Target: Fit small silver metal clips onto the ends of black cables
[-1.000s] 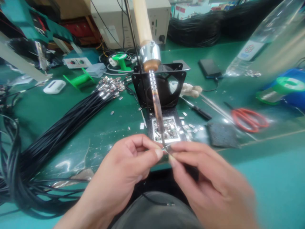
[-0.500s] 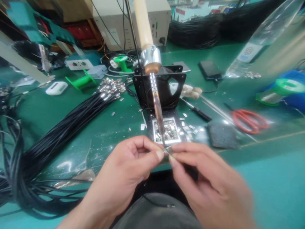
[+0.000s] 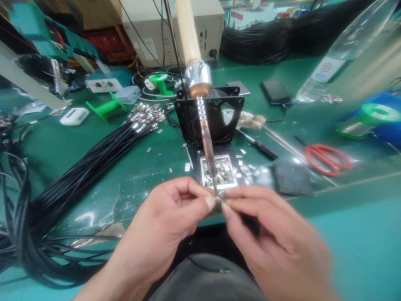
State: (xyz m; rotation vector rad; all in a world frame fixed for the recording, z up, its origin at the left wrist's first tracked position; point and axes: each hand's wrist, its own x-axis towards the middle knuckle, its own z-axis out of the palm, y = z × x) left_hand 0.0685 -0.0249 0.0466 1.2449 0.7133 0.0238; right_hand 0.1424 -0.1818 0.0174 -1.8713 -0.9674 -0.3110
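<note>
Black cables (image 3: 84,163) sprawl at left; your left hand (image 3: 169,213) pinches a tiny metallic workpiece (image 3: 217,197), right there beneath the soldering iron (image 3: 205,133); your right hand (image 3: 278,234) pinches its other side; red-handled scissors (image 3: 328,159) lie farther right.

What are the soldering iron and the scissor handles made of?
The soldering iron has a smooth handle, its tan colour suggesting wood; the shaft, with holes and brown stains, looks metal. The scissor handles seem plastic, evenly red, though blurred.
</note>
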